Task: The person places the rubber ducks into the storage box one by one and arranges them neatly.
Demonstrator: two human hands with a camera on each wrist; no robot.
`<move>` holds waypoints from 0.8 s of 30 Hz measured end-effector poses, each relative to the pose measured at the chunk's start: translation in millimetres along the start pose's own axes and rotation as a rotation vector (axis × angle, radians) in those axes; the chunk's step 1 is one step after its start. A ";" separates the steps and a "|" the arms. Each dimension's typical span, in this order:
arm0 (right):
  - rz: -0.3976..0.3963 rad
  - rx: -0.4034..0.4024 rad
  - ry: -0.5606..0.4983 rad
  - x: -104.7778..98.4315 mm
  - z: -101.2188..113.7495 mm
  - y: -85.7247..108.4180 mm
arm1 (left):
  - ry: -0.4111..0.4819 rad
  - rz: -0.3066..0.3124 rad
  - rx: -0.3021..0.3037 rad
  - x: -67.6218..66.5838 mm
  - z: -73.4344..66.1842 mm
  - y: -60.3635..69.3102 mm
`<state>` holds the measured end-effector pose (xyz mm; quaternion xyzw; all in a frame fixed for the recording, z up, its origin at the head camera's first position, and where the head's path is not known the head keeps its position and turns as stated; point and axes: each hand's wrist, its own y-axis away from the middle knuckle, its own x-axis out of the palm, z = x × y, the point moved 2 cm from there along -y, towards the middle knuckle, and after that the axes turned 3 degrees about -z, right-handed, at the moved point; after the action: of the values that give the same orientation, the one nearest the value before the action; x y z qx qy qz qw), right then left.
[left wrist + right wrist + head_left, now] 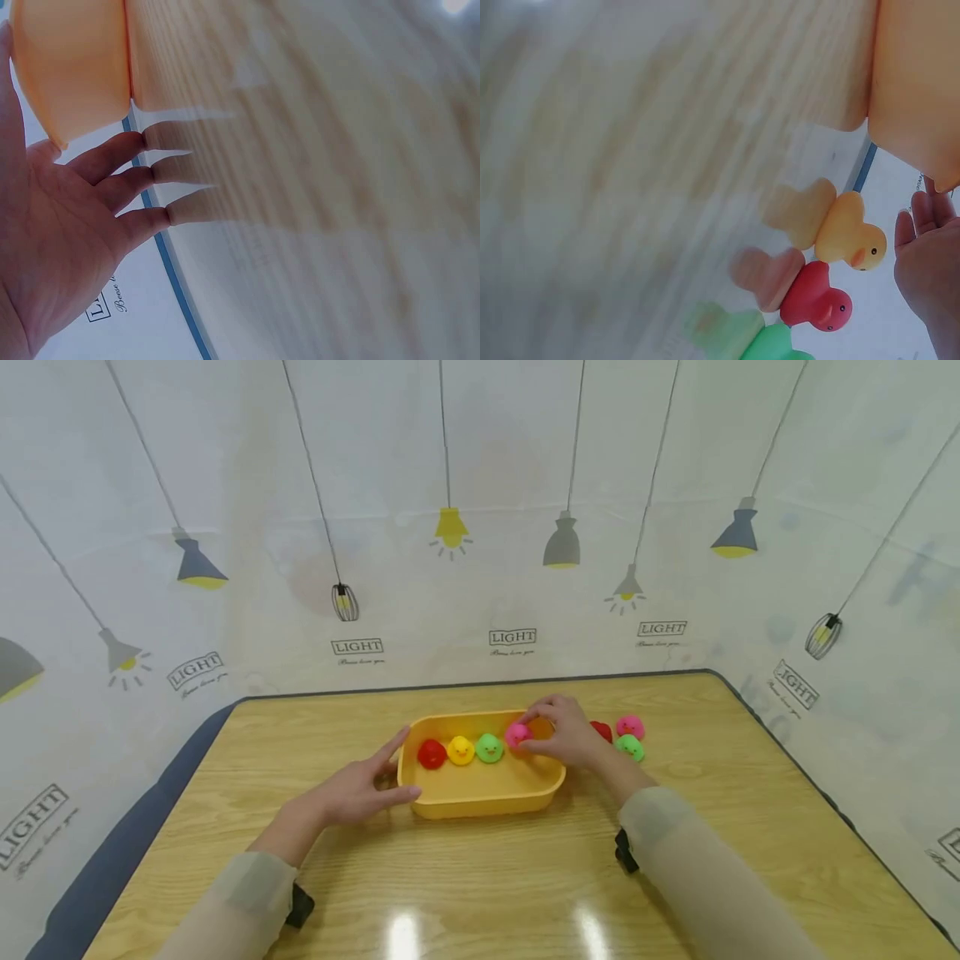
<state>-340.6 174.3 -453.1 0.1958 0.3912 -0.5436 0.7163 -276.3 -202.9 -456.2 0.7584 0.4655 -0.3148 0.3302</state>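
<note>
A yellow-orange plastic tub stands on the table. Inside it a red duck, a yellow duck and a green duck sit in a row. My right hand reaches over the tub's right end and pinches a pink duck between thumb and fingers, beside the green one. At the tub's left end, my left hand rests with its thumb at the front rim and its index finger at the back corner. Its other fingers are straight and spread on the table in the left wrist view.
Right of the tub are a red duck, a pink duck and a green duck. The right wrist view also shows a yellow duck there. A printed curtain stands behind the wooden table.
</note>
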 end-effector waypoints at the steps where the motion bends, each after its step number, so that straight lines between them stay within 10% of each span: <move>1: 0.005 0.012 -0.003 0.4 0.5 -0.3 | -0.001 -0.002 0.001 -0.5 -0.1 0.3; 24: 0.144 0.178 0.086 -1.3 10.2 -2.2 | 0.001 0.007 -0.011 -0.1 0.4 -1.4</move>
<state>-339.2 167.2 -445.4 0.3094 0.3564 -0.5145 0.7159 -277.7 -202.8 -456.6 0.7583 0.4649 -0.3106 0.3352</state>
